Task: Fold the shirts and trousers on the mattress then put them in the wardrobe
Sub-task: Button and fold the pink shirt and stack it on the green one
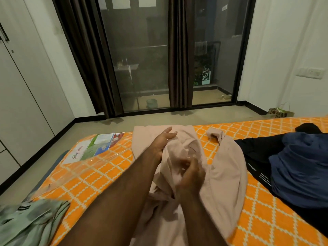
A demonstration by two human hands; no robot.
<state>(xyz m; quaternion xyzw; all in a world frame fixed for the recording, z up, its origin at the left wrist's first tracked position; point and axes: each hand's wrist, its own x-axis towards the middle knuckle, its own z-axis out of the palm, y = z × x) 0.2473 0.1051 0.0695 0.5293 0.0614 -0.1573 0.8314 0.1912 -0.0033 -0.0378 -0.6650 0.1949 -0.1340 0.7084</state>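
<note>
Pink shirt point(221, 183) spread rumpled at middle of mattress point(266, 219), one sleeve thrown out toward far edge. Left hand point(163, 141) laid on upper part of shirt, fingers nearly straight and spread; grip by thumb not discernible. Right hand point(190, 173) blurred, fingers curled, shirt cloth bunched and pinched in them. Green garment point(32, 222) crumpled at near left corner. Blue garment point(301, 171) heaped on black garment point(255, 157) at right. Wardrobe point(26, 86) seen along left wall, doors closed
</note>
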